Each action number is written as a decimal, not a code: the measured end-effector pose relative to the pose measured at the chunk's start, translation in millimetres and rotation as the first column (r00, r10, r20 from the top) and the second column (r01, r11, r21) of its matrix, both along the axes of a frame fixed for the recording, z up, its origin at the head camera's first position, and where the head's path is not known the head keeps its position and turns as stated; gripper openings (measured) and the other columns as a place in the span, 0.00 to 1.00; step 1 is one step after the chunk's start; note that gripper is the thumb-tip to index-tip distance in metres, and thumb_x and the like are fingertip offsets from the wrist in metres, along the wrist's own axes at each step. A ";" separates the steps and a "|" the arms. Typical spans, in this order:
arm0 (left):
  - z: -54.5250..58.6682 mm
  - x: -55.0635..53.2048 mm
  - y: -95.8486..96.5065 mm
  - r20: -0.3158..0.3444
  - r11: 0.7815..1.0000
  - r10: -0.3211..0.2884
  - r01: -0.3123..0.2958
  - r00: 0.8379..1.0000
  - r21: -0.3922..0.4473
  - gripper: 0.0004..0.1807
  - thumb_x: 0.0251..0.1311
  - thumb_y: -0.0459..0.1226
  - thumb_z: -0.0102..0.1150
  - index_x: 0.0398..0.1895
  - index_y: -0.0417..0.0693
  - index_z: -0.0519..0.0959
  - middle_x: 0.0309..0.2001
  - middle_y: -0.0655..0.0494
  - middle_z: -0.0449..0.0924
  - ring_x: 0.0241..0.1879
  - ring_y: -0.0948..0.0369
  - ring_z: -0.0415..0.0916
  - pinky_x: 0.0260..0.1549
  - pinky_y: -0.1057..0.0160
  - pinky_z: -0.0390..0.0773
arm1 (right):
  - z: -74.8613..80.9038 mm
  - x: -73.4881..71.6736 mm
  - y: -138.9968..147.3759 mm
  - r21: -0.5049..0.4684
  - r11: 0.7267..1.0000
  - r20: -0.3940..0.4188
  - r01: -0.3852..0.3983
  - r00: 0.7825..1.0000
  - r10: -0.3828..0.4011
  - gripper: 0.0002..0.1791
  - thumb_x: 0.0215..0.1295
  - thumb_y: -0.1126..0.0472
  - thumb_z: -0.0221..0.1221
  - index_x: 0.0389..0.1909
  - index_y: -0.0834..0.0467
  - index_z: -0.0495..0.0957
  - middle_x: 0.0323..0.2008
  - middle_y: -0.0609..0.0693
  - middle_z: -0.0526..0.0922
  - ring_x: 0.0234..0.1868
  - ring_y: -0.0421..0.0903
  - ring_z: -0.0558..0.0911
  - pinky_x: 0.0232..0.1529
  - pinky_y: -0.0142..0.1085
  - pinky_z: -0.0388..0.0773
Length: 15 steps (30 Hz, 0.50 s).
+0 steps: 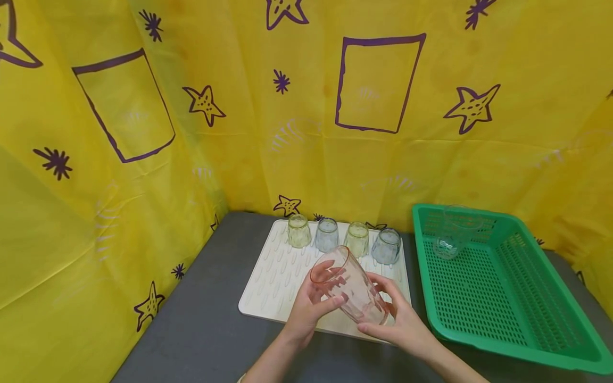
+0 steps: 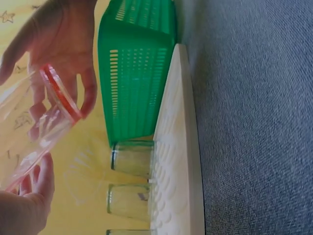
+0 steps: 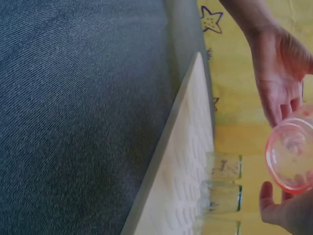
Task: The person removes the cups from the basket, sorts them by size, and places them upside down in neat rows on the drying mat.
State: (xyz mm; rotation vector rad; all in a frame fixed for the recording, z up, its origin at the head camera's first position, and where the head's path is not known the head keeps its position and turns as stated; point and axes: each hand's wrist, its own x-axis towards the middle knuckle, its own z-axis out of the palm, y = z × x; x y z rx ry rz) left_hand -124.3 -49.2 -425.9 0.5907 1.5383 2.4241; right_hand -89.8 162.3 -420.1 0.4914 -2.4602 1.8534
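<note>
Your fingers (image 1: 330, 304) are curled around a clear pink-rimmed tumbler (image 1: 348, 284), left hand (image 1: 306, 308) on its near side, right hand (image 1: 399, 316) cupping the base end. The glass sits at lower centre of the head view, lifted above the white drying mat (image 1: 268, 276). Its long axis is tilted, mouth pointing up-left, base down-right. Behind it, four small glasses (image 1: 342, 239) stand in a row, apparently upside down. To the right sits a green basket (image 1: 522, 319) on the grey table (image 1: 201, 330).
</note>
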 end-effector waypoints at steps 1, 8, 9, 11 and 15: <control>0.2 0.5 0.1 0.009 1.000 -0.007 0.007 1.000 0.022 0.39 0.58 0.29 0.64 0.70 0.37 0.55 0.66 0.38 0.64 0.64 0.45 0.66 0.54 0.54 0.76 | 0.7 0.5 -1.2 -0.030 1.000 0.023 -0.008 1.000 0.009 0.43 0.51 0.63 0.72 0.68 0.49 0.62 0.56 0.58 0.67 0.53 0.49 0.71 0.46 0.39 0.78; -0.9 2.4 -0.7 0.040 0.990 -0.087 0.082 0.995 0.116 0.37 0.59 0.30 0.63 0.70 0.43 0.56 0.67 0.40 0.62 0.63 0.51 0.68 0.56 0.46 0.73 | 5.1 2.7 -4.8 -0.184 0.982 0.130 -0.037 0.990 0.062 0.43 0.52 0.70 0.70 0.68 0.56 0.60 0.59 0.62 0.64 0.53 0.56 0.74 0.43 0.40 0.80; -1.6 1.7 -2.1 0.035 0.990 -0.097 0.093 0.995 0.106 0.37 0.60 0.30 0.63 0.70 0.43 0.57 0.67 0.40 0.62 0.63 0.51 0.68 0.56 0.47 0.73 | 5.0 2.9 -4.3 -0.180 0.983 0.127 -0.038 0.990 0.061 0.43 0.52 0.70 0.70 0.68 0.56 0.60 0.59 0.62 0.64 0.52 0.55 0.75 0.42 0.40 0.81; -3.1 -0.3 -6.3 0.023 0.991 -0.116 0.114 0.993 0.071 0.36 0.60 0.31 0.63 0.70 0.43 0.58 0.67 0.41 0.63 0.63 0.50 0.67 0.55 0.50 0.74 | 4.2 2.7 -2.8 -0.174 0.984 0.115 -0.048 0.991 0.069 0.42 0.52 0.70 0.70 0.67 0.57 0.60 0.58 0.62 0.64 0.51 0.53 0.75 0.42 0.41 0.81; -5.8 -7.2 -21.1 -0.024 0.989 -0.140 0.139 0.990 -0.046 0.39 0.61 0.34 0.63 0.72 0.41 0.54 0.68 0.41 0.63 0.63 0.51 0.67 0.55 0.56 0.75 | 2.3 1.3 2.6 -0.157 0.984 0.053 -0.088 0.994 0.097 0.41 0.53 0.71 0.70 0.66 0.59 0.61 0.59 0.62 0.63 0.51 0.49 0.74 0.41 0.39 0.81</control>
